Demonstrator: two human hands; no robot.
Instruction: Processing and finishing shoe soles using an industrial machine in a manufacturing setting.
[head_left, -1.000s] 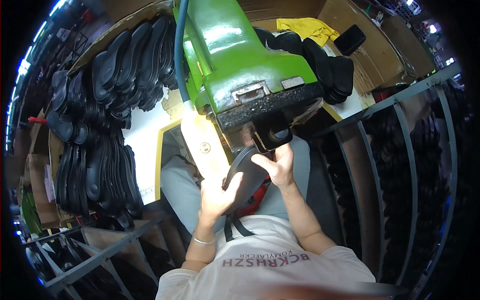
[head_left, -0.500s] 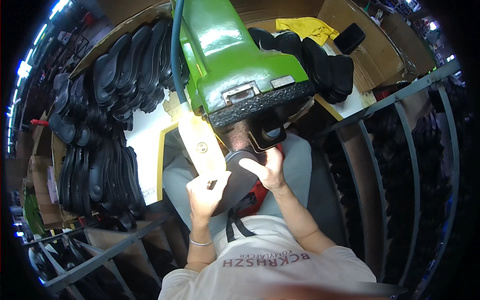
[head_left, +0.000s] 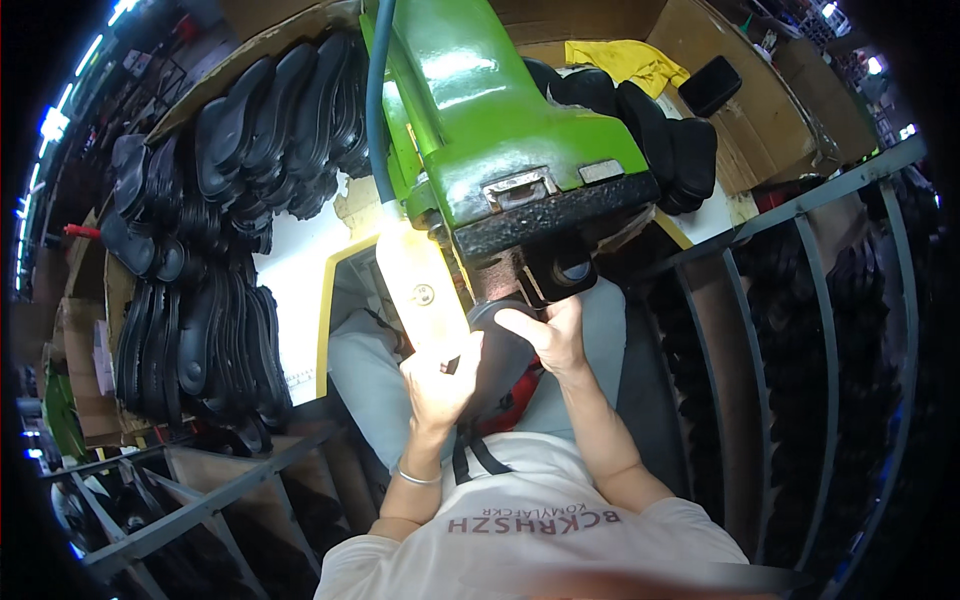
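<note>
Both hands hold a black shoe sole [head_left: 500, 362] beneath the head of a green machine [head_left: 530, 130]. My left hand [head_left: 440, 388] is closed round the sole's left edge, beside a brightly lit pale panel. My right hand [head_left: 558, 342] grips its far right part, with the thumb lying on top and the fingers hidden below. The sole's far end meets or lies just under a rough brownish wheel [head_left: 497, 280] in the machine; whether they touch I cannot tell. A dark guard [head_left: 560, 275] stands right of that wheel.
Several black soles [head_left: 285, 110] are stacked left of the machine, with more lower left [head_left: 200, 345] and at the right [head_left: 690, 155]. A blue hose [head_left: 377, 100] runs down the machine's left side. Metal rack rails [head_left: 815, 200] stand at right. A yellow cloth [head_left: 625, 62] lies behind.
Both hands have shifted slightly right in the picture with the sole, my left hand most. The machine also appears further right, as the view has moved a little. The grip stays the same.
</note>
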